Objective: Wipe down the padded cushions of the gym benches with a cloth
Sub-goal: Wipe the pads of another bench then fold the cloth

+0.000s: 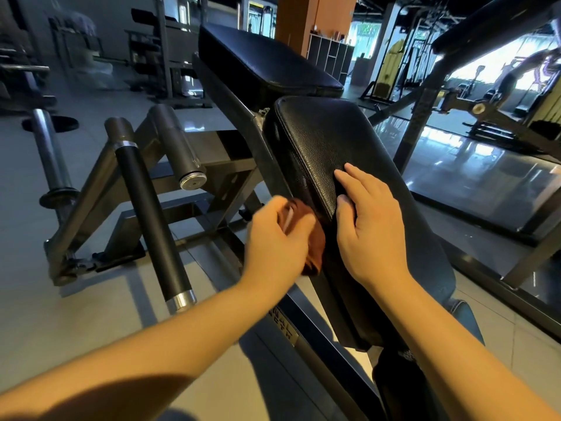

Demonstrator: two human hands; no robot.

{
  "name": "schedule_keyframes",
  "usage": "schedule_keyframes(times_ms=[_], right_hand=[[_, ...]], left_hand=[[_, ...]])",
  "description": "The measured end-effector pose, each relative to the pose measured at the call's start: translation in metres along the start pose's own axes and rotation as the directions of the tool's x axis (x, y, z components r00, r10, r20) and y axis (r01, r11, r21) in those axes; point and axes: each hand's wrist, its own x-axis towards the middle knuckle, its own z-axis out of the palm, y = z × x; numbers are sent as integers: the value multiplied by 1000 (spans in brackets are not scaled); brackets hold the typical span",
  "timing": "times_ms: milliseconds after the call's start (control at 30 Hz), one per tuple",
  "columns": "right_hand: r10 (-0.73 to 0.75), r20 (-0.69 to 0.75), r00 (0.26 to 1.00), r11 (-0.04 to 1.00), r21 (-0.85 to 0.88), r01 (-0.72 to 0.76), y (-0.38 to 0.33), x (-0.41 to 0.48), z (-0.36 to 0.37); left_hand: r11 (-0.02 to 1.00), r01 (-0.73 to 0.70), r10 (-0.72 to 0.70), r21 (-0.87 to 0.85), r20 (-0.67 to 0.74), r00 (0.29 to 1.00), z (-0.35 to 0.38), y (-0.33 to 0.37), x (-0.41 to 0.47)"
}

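Observation:
A black padded cushion (pixel 331 141) of a gym bench slopes up through the middle of the view. A second black cushion (pixel 267 60) sits beyond it. My left hand (pixel 276 235) grips a bunched brown cloth (pixel 314 244) and holds it against the near cushion's left side edge. My right hand (pixel 367 220) rests flat on top of the same cushion, its fingers straight and its thumb at the cushion's left edge. My left hand covers part of the cloth.
The bench's grey steel frame (pixel 230 159) spreads left, with black-sleeved and bare weight pegs (pixel 148 208) sticking up. Tiled floor (pixel 91 314) lies around it. A slanted steel bar (pixel 425 95) and other machines stand at the right and back.

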Motion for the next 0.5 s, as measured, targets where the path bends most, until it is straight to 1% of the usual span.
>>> schedule_keyframes(times_ms=[33,67,133,200,233,300,333,367,433,467,500], right_hand=[[7,0,1000,1000,3,-7,0,0,0],[11,0,1000,1000,10,-11,0,0,0],[2,-1,1000,1000,12,-2,0,-1,-1],[-4,2,1000,1000,5,4,0,-1,-1],[-4,4,1000,1000,1,4,1,0,-1],[0,2,1000,1000,-5,0,0,0,-1],[-1,-3,1000,1000,-5,1,0,-1,-1],[-3,-8,1000,1000,-5,3,-1,-1,-1],[-7,-12,1000,1000,-3,7,-1,-1,0],[-4,-12,1000,1000,-1,4,0,-1,0],[0,-11,1000,1000,4,0,0,-1,0]], left_hand=[[999,-12,12,30,17,1000,1,0,-5],[998,-33,33,44,5,999,-1,2,-2],[996,-70,73,47,-79,994,-5,14,25],[999,-46,49,18,-193,980,-13,26,62],[999,-35,32,-12,-226,974,-16,29,74],[997,-41,24,-61,-249,968,-14,28,73],[996,-42,21,-85,-233,972,-11,23,61],[995,-30,11,-100,-187,982,-7,17,45],[998,6,-9,-61,-44,999,-1,5,7],[999,18,-18,-34,9,1000,1,2,-5],[1000,13,-13,-15,29,1000,2,2,-8]])
